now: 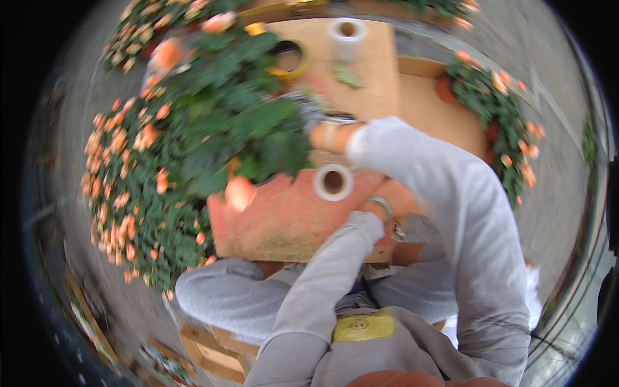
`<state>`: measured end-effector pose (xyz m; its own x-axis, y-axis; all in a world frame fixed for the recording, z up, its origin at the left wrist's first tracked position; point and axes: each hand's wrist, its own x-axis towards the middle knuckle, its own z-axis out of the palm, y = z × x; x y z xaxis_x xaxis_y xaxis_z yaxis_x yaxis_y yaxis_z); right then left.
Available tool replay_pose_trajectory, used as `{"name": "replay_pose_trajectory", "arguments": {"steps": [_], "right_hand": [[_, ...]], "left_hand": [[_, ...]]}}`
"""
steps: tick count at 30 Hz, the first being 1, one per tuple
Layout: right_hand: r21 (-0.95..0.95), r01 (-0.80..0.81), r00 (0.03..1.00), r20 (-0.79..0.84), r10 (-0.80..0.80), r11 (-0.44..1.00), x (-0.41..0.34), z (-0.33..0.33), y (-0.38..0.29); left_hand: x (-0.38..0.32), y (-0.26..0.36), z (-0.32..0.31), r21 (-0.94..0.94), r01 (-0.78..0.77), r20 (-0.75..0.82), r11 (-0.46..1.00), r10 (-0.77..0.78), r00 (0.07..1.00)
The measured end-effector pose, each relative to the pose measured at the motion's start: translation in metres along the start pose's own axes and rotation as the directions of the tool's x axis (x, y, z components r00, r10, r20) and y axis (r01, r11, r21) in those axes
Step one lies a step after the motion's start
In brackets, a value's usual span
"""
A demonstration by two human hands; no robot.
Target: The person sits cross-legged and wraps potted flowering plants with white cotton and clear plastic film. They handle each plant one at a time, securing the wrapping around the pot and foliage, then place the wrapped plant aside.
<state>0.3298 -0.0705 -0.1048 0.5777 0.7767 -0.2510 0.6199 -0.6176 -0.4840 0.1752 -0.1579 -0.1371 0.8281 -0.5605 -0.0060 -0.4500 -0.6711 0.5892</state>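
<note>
A large leafy potted-type plant (pixel 232 111) with orange-pink blooms fills the space over the left of the table. Behind its leaves reaches my right hand (pixel 307 111), in a grey glove with a band at the wrist; the fingers are hidden, so its grip is unclear. My left hand (pixel 399 197) crosses under the right forearm, a pale green bangle at its wrist; its fingers are mostly covered. Between the two arms a roll of clear film (pixel 333 182) stands on end on the worn red board (pixel 290 217).
Another clear film roll (pixel 346 41), a yellow tape roll (pixel 288 60) and a loose leaf (pixel 347 76) are on the wooden tabletop (pixel 375 87). Flowering plants crowd the left (pixel 145 213). Potted flowers (pixel 505 111) stand by a cardboard box (pixel 430 111) at right.
</note>
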Motion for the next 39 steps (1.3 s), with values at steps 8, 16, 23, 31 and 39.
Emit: {"name": "replay_pose_trajectory", "arguments": {"steps": [8,16,23,31,39], "right_hand": [[0.232,0.144,0.985,-0.128,-0.116,0.962,-0.049,-0.046,-0.002],[0.959,-0.128,0.618,0.275,0.736,-0.251,-0.158,0.014,0.239],[0.989,-0.118,-0.098,0.074,0.992,-0.085,-0.107,0.053,0.354],[0.905,-0.391,0.176,-0.108,0.978,0.170,-0.145,0.057,0.366],[0.703,-0.572,0.247,-0.343,0.906,0.422,-0.181,0.054,0.380]], "left_hand": [[0.013,0.000,-0.006,0.100,-0.078,0.362,0.992,0.036,0.931],[0.013,-0.002,0.002,0.068,-0.191,0.066,0.979,0.187,0.980],[0.022,-0.001,-0.003,0.078,-0.207,0.137,0.975,0.195,0.971],[0.024,0.000,-0.004,0.067,-0.204,0.152,0.977,0.192,0.970],[0.025,0.002,-0.005,0.080,-0.202,0.164,0.976,0.188,0.969]]}}
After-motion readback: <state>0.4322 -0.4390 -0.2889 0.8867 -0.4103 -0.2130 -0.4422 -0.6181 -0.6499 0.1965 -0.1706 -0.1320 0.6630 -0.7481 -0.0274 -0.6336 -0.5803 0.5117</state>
